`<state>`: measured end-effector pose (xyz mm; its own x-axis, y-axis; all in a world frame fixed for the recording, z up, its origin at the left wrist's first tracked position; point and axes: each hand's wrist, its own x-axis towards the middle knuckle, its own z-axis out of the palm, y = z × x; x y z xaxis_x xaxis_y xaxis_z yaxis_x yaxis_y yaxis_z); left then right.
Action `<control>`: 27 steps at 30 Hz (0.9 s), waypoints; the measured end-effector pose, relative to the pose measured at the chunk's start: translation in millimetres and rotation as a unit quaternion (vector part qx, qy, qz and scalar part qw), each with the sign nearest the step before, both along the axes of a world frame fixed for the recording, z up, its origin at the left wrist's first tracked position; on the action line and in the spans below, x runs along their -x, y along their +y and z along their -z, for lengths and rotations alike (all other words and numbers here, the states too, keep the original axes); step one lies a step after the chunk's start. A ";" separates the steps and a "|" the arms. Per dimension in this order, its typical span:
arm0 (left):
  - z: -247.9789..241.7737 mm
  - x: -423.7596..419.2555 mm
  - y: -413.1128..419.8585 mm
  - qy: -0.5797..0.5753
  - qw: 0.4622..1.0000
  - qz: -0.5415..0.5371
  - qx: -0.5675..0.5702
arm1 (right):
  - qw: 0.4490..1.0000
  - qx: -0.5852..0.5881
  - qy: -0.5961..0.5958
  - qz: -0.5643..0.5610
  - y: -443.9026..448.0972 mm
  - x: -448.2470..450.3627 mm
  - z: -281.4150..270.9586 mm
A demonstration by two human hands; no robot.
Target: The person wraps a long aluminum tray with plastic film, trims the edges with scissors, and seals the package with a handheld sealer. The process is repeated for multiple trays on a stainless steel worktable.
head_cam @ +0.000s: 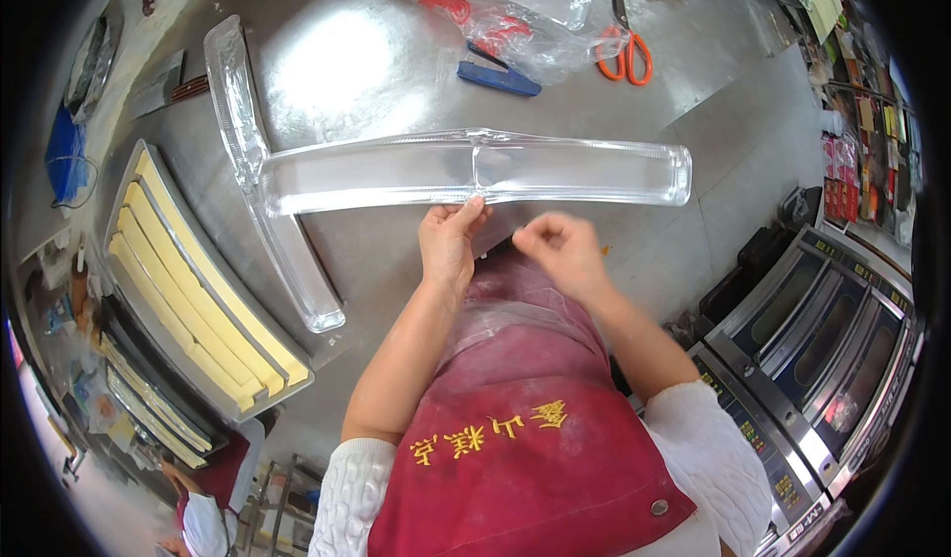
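Note:
A long, clear plastic tray [371,172], spread open and joined at its middle, extends across the view in front of me. My left hand [451,238] pinches its near edge at the middle joint. Just right of that, my right hand [561,249] is raised with curled fingers, slightly blurred; whether anything small is between them cannot be told. Another clear plastic tray [297,275] lies on the steel table [416,260] at the left, crossing under the held tray's left end.
At the left, a metal tray [126,275] holds long pale-yellow strips [200,304]. Beyond the held tray lie a blue stapler [499,74], orange-handled scissors [628,52] and printed clear plastic bags [475,7]. Ovens [810,349] stand at the right. Another person [204,516] is at lower left.

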<state>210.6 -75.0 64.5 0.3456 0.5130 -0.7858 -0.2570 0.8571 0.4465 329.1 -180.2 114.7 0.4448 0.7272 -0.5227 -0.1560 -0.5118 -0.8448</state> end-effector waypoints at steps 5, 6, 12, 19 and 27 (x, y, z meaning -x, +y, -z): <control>-18.6 2.3 -28.4 -0.018 0.999 -0.003 -0.035 | 0.958 -0.001 0.207 0.201 -0.9 28.6 14.0; -21.5 3.9 -31.9 -0.023 0.999 -0.003 -0.043 | 0.946 -0.005 0.233 0.227 2.8 30.6 16.1; -23.4 18.3 -37.8 -0.038 0.997 0.016 -0.059 | 0.964 -0.053 0.184 0.184 4.1 35.9 20.5; -41.7 17.4 -29.6 -0.023 0.987 0.017 -0.156 | 0.963 -0.086 0.181 0.182 8.5 37.9 13.5; -36.7 25.2 -34.5 -0.021 0.994 -0.022 -0.108 | 0.948 -0.103 0.220 0.204 15.8 53.2 15.1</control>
